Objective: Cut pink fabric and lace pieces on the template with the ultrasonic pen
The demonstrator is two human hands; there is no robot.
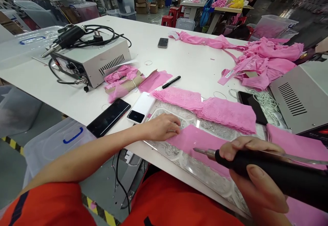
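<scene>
My left hand (164, 127) rests at the left end of a flat pink fabric piece (191, 138), its curled fingers pinching the edge. That fabric lies on a clear plastic sheet (170, 150) over a patterned tray-like surface. In my right hand (256, 171) is a black-handled tool (271, 171) with a pointed metal tip, fingers wrapped round the handle. The tip hovers over or touches the fabric; I cannot tell which. Just beyond lie two folded stacks of scalloped pink lace (228, 113). More pink fabric (297, 145) is partly hidden behind the tool.
A grey box (102, 62) with a similar black tool (69, 36) on top stands left; another grey box (302, 96) stands right. Phones (109, 116), a white power bank (141, 108), a black marker (171, 82) and pink garments (269, 62) lie on the white table (143, 38).
</scene>
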